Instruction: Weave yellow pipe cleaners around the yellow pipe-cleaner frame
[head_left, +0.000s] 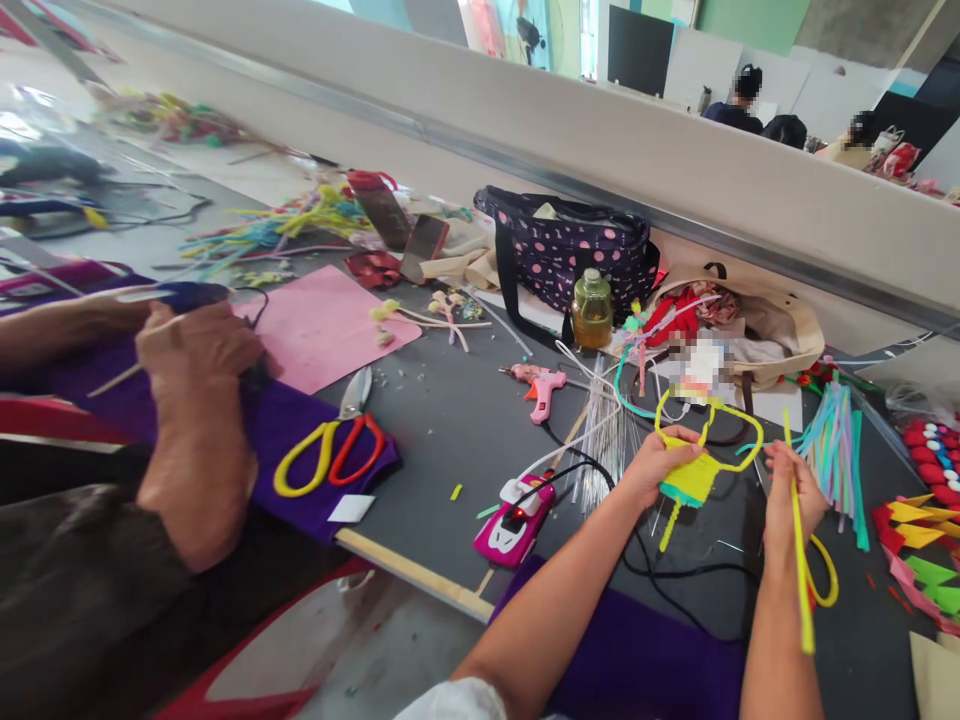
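My left hand pinches a yellow pipe-cleaner piece by its flat woven part. Two open yellow loops rise from that piece; a teal band and a short yellow stem hang below. To the right, my right hand is closed round a long yellow pipe cleaner, which sticks out above the fingers and hangs down past the wrist. Its fingertips are close to the right loop; whether they touch it I cannot tell. Beside that wrist shows a yellow loop, perhaps a scissors handle, partly hidden by the arm.
A pink glue gun, a magenta power strip with black cords and thin wires lie left of my arms. Pastel pipe cleaners lie right. Behind stand a bottle and bags. At left, a co-worker's hands work near scissors.
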